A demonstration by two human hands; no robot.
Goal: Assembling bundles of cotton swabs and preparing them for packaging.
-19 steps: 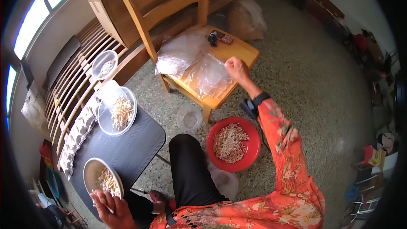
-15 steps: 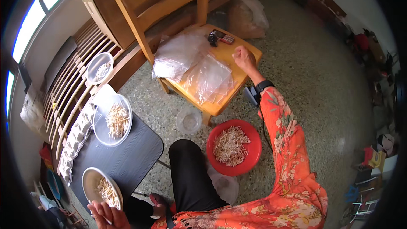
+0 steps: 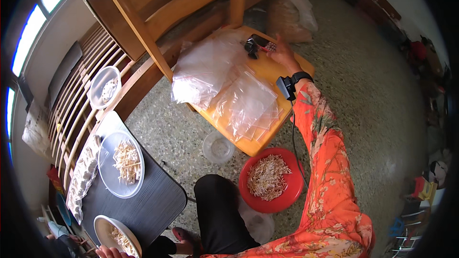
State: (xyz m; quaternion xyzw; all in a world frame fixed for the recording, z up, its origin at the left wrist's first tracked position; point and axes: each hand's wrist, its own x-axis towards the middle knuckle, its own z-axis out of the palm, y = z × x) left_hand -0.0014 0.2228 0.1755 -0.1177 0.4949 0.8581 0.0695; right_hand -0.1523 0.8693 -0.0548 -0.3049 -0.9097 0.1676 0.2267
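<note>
On the wooden chair seat, my right hand (image 3: 285, 56) reaches to a red and black keypad mobile phone (image 3: 269, 45); its thumb and fingers close around the phone's right end and partly hide it. A small black object (image 3: 251, 48) lies against the phone. My left hand (image 3: 112, 253) shows only in part at the lower edge, fingers curled, beside a pale bowl (image 3: 102, 227) of cotton swabs (image 3: 122, 240). What it holds is cut off. Clear zip bags (image 3: 251, 102) lie spread in a pile on the seat, left of my right hand.
A clear oval tub (image 3: 106, 184) of cotton swabs stands on the dark table (image 3: 155, 193), by a row of filled packets (image 3: 82, 181). On the floor are a red basin (image 3: 296, 191) of swabs and a clear tub (image 3: 218, 148). A cable (image 3: 295, 150) hangs from my right wrist.
My right hand has gone from a loose fist beside the phone to its right end. My left hand has sunk toward the lower edge. The whole view has shifted slightly.
</note>
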